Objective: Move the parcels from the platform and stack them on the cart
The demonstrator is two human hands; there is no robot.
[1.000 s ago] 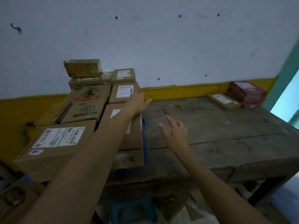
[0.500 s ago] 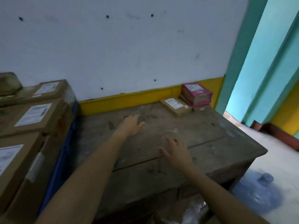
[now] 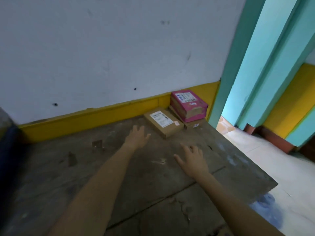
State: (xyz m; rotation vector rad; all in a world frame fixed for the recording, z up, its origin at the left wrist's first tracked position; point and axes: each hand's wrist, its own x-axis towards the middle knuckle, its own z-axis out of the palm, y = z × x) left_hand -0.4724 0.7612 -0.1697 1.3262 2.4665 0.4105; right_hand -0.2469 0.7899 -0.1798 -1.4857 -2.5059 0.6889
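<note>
Fingers spread and empty on both the left hand (image 3: 138, 136) and the right hand (image 3: 193, 158), which hover above the wooden surface (image 3: 119, 176) in a reach toward the remaining parcels. The brown labelled parcel (image 3: 162, 122) lies just beyond the left hand; a pink box (image 3: 188, 104) sits on a flat carton in the corner against the white wall (image 3: 102, 48). Next, probably a two-handed grasp. The cart is out of view; a doorway (image 3: 226, 124) opens rightward.

No text could be read. A white shipping label (image 3: 161, 119) lay on top of the brown parcel (image 3: 163, 123) just beyond the fingertips of the left hand (image 3: 137, 138), its print too small to make out. Farther beyond those fingertips, the pink parcel (image 3: 188, 105) bore a white label (image 3: 186, 97) with blurred blue marks.
</note>
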